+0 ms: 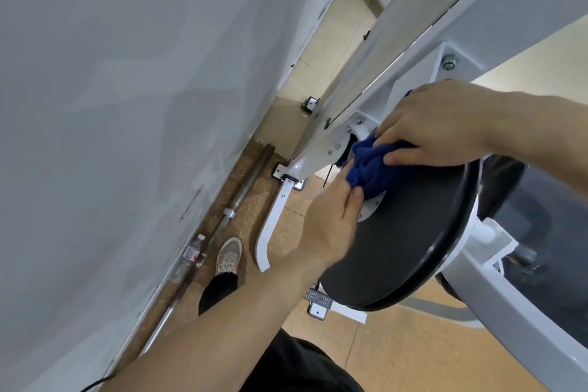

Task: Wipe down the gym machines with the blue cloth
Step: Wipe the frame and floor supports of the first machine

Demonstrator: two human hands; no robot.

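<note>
Since the blue cloth [369, 165] sits bunched at the hub of the black disc [413, 248], I judge wiping in hand; the right hand [445, 124] curls its fingers [394, 134] over it; the left hand [331, 226] pinches its edge; next, sweep rimward.

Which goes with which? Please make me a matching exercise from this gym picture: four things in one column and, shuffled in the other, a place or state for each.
Things
1. blue cloth
2. black disc
3. metal bar
4. plastic bottle

Places or states
A. long and grey, lying along the foot of the wall
B. bunched up, held by the left hand and the right hand
C. clear with a red label, lying down
D. round, partly under the cloth

Pairs: 1-B, 2-D, 3-A, 4-C
</note>
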